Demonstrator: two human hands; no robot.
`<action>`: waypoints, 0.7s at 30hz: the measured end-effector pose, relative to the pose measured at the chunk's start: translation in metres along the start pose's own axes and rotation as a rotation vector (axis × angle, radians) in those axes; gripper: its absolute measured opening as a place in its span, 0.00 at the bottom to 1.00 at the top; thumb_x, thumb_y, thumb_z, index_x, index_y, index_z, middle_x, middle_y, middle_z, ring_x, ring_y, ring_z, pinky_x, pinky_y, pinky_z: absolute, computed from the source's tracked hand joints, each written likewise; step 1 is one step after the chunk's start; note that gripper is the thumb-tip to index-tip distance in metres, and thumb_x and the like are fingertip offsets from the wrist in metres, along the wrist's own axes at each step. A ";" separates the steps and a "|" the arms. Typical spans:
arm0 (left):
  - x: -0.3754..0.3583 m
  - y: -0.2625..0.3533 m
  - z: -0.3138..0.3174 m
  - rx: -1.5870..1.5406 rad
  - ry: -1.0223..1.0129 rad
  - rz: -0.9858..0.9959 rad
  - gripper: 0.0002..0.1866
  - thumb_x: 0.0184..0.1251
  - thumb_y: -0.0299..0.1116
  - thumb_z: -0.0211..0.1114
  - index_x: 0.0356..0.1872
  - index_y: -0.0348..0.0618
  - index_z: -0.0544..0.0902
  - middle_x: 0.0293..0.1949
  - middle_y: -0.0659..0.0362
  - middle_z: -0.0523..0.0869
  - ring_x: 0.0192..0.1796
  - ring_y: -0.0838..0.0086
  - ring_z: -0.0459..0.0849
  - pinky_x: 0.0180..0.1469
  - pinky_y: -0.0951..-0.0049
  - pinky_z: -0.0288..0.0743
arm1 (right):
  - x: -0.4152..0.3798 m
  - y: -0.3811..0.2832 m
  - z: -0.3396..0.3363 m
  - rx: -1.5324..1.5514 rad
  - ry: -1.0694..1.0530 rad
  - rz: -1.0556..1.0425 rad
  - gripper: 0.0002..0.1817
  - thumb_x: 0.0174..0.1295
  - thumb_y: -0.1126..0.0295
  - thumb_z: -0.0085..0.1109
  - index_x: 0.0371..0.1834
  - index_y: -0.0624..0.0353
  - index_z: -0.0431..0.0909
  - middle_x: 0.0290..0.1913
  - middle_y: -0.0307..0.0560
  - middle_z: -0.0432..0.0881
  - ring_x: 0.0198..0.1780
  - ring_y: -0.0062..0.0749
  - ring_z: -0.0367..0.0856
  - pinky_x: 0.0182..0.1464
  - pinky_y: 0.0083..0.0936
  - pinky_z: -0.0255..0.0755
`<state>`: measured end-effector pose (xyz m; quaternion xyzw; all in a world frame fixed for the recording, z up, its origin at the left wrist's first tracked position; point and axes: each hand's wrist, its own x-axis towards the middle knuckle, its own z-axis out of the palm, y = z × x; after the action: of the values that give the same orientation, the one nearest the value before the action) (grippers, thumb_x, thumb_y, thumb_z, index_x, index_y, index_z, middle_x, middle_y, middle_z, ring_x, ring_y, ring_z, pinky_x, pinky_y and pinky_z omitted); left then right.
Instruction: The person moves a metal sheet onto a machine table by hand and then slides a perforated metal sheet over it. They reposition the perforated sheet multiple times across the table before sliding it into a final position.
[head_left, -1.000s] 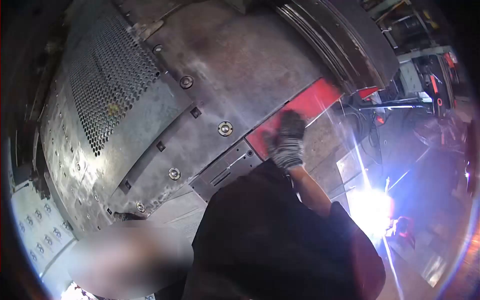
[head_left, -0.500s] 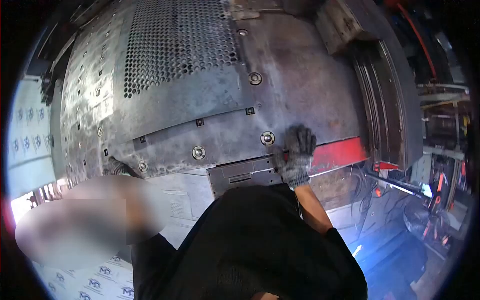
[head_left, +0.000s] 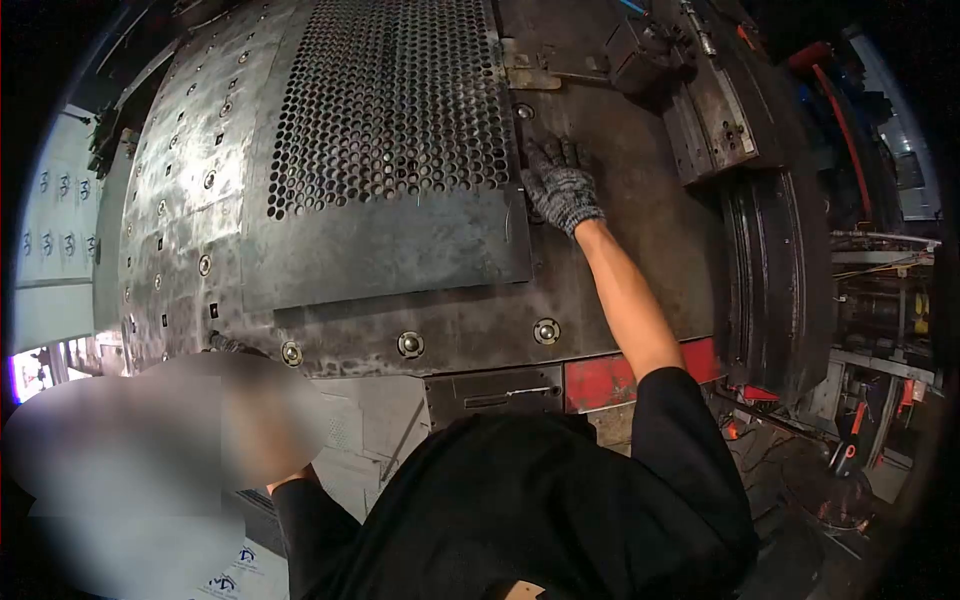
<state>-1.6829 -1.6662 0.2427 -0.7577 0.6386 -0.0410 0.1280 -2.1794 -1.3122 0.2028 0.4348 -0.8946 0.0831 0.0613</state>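
A flat metal sheet (head_left: 390, 245), perforated with many round holes over its far part, lies on a worn steel machine table (head_left: 640, 280). My right hand (head_left: 563, 182), in a grey knit glove, rests at the sheet's right edge with fingers spread, palm down. It holds nothing. At the table's front left edge, my left hand (head_left: 235, 344) shows only gloved fingertips lying along the surface. A blurred patch hides the rest of that hand.
Round ball-transfer units (head_left: 411, 344) dot the table. A heavy metal block (head_left: 712, 130) and a long rail (head_left: 765, 280) stand on the right. A red panel (head_left: 600, 385) sits along the front edge. Tools and racks fill the far right.
My right hand has moved from the front edge farther over the table to the sheet's right side. The sheet has shifted toward me, covering small square slots. My view has tilted forward.
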 end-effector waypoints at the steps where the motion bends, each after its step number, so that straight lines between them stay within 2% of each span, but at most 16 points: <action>1: -0.007 0.004 -0.006 0.033 -0.029 -0.010 0.58 0.63 0.37 0.82 0.91 0.62 0.54 0.90 0.46 0.54 0.90 0.41 0.55 0.86 0.39 0.61 | 0.009 0.000 0.000 0.002 -0.018 0.055 0.36 0.79 0.45 0.52 0.85 0.49 0.69 0.84 0.60 0.68 0.86 0.61 0.61 0.88 0.59 0.47; 2: -0.009 0.004 -0.012 0.068 -0.052 -0.019 0.58 0.63 0.40 0.82 0.91 0.64 0.54 0.90 0.47 0.54 0.89 0.40 0.55 0.86 0.39 0.60 | 0.018 0.001 0.000 0.007 -0.011 0.062 0.36 0.79 0.45 0.52 0.85 0.49 0.69 0.84 0.60 0.68 0.86 0.61 0.61 0.88 0.59 0.47; 3: 0.018 -0.005 0.017 0.211 -0.041 0.047 0.56 0.65 0.41 0.79 0.90 0.66 0.54 0.90 0.47 0.54 0.89 0.39 0.56 0.87 0.41 0.59 | 0.028 0.004 0.000 0.034 -0.016 0.099 0.36 0.79 0.44 0.50 0.85 0.48 0.69 0.85 0.60 0.67 0.87 0.61 0.59 0.88 0.60 0.46; 4: 0.048 -0.022 0.054 0.254 0.071 0.078 0.54 0.67 0.43 0.78 0.90 0.64 0.55 0.90 0.48 0.56 0.88 0.38 0.57 0.86 0.42 0.61 | 0.039 0.008 -0.001 0.060 -0.017 0.139 0.36 0.80 0.43 0.48 0.86 0.48 0.68 0.86 0.61 0.67 0.88 0.61 0.58 0.89 0.60 0.46; 5: 0.045 -0.022 0.047 0.019 0.068 0.019 0.54 0.67 0.43 0.78 0.90 0.63 0.55 0.90 0.48 0.57 0.88 0.38 0.58 0.86 0.43 0.62 | 0.049 0.012 -0.003 0.006 -0.132 0.237 0.40 0.80 0.38 0.45 0.90 0.42 0.62 0.91 0.54 0.57 0.90 0.61 0.51 0.90 0.59 0.44; 6: 0.038 -0.019 0.040 -0.218 0.060 -0.035 0.54 0.66 0.42 0.78 0.90 0.63 0.56 0.89 0.47 0.58 0.87 0.37 0.59 0.86 0.44 0.63 | 0.057 0.020 -0.003 0.010 -0.114 0.254 0.40 0.80 0.38 0.45 0.90 0.42 0.62 0.91 0.54 0.57 0.90 0.61 0.51 0.90 0.59 0.44; 8: 0.030 -0.021 0.035 0.024 0.062 0.038 0.55 0.66 0.42 0.79 0.90 0.64 0.54 0.89 0.46 0.58 0.88 0.37 0.58 0.86 0.45 0.63 | 0.069 0.042 0.009 0.003 -0.097 0.470 0.46 0.77 0.32 0.44 0.91 0.45 0.58 0.92 0.57 0.52 0.92 0.60 0.47 0.91 0.60 0.40; 9: 0.016 -0.013 0.014 0.130 0.005 0.019 0.57 0.64 0.42 0.80 0.91 0.62 0.53 0.89 0.47 0.57 0.88 0.37 0.58 0.87 0.46 0.63 | 0.072 0.055 0.031 -0.008 0.041 0.574 0.48 0.76 0.32 0.47 0.89 0.54 0.62 0.90 0.58 0.59 0.90 0.59 0.51 0.90 0.58 0.43; 10: 0.008 -0.012 0.006 0.117 0.010 0.026 0.48 0.74 0.43 0.71 0.90 0.58 0.55 0.89 0.48 0.59 0.87 0.39 0.60 0.87 0.47 0.62 | 0.072 0.059 0.029 -0.005 0.060 0.589 0.48 0.76 0.32 0.47 0.89 0.54 0.62 0.90 0.58 0.59 0.90 0.59 0.51 0.90 0.58 0.43; 12: 0.048 -0.031 0.053 -0.202 0.159 -0.001 0.36 0.85 0.43 0.56 0.90 0.53 0.58 0.88 0.47 0.63 0.87 0.43 0.63 0.85 0.47 0.64 | 0.070 0.063 0.022 0.060 0.124 0.857 0.50 0.75 0.31 0.47 0.90 0.55 0.60 0.91 0.56 0.56 0.92 0.56 0.49 0.91 0.56 0.41; 14: 0.123 -0.058 0.116 -0.584 0.199 -0.038 0.31 0.90 0.42 0.43 0.89 0.55 0.61 0.86 0.46 0.66 0.86 0.46 0.65 0.84 0.47 0.64 | 0.065 0.061 -0.010 0.051 0.069 0.908 0.52 0.74 0.29 0.47 0.91 0.56 0.58 0.92 0.55 0.54 0.92 0.54 0.48 0.91 0.55 0.41; 15: 0.077 -0.041 0.067 -0.449 0.160 -0.097 0.31 0.88 0.41 0.43 0.88 0.57 0.63 0.85 0.47 0.68 0.84 0.49 0.68 0.82 0.49 0.67 | 0.057 0.055 -0.036 0.194 -0.054 1.019 0.53 0.73 0.29 0.46 0.91 0.56 0.57 0.92 0.55 0.54 0.92 0.54 0.48 0.91 0.55 0.41; 16: 0.086 -0.041 0.070 -0.458 0.168 -0.091 0.31 0.88 0.41 0.43 0.88 0.57 0.63 0.85 0.47 0.68 0.84 0.49 0.68 0.82 0.49 0.67 | 0.053 0.051 -0.053 0.338 -0.182 1.122 0.53 0.73 0.29 0.46 0.91 0.55 0.57 0.92 0.55 0.53 0.92 0.54 0.47 0.91 0.55 0.42; 17: 0.097 -0.046 0.083 -0.322 0.171 -0.084 0.30 0.88 0.40 0.43 0.88 0.58 0.64 0.84 0.46 0.70 0.83 0.48 0.70 0.80 0.49 0.69 | 0.046 0.069 0.004 0.065 0.113 1.111 0.54 0.72 0.28 0.47 0.91 0.56 0.56 0.92 0.55 0.54 0.92 0.54 0.48 0.90 0.55 0.43; 19: 0.091 -0.047 0.089 -0.154 0.217 -0.067 0.30 0.87 0.38 0.40 0.87 0.60 0.65 0.84 0.45 0.71 0.79 0.46 0.75 0.73 0.45 0.75 | 0.014 0.076 -0.004 0.013 0.120 1.070 0.53 0.73 0.28 0.46 0.91 0.56 0.57 0.91 0.57 0.56 0.91 0.56 0.50 0.90 0.55 0.43; 21: 0.071 -0.036 0.069 -0.255 0.165 -0.114 0.30 0.88 0.39 0.40 0.87 0.59 0.66 0.83 0.45 0.71 0.79 0.45 0.75 0.74 0.44 0.74 | -0.032 0.092 0.005 -0.079 0.147 0.923 0.52 0.74 0.30 0.46 0.90 0.57 0.60 0.89 0.59 0.60 0.90 0.60 0.54 0.90 0.56 0.43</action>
<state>-1.6200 -1.7200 0.1784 -0.7970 0.6028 -0.0287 -0.0245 -2.2322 -1.2324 0.1833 -0.0185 -0.9902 0.0984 0.0977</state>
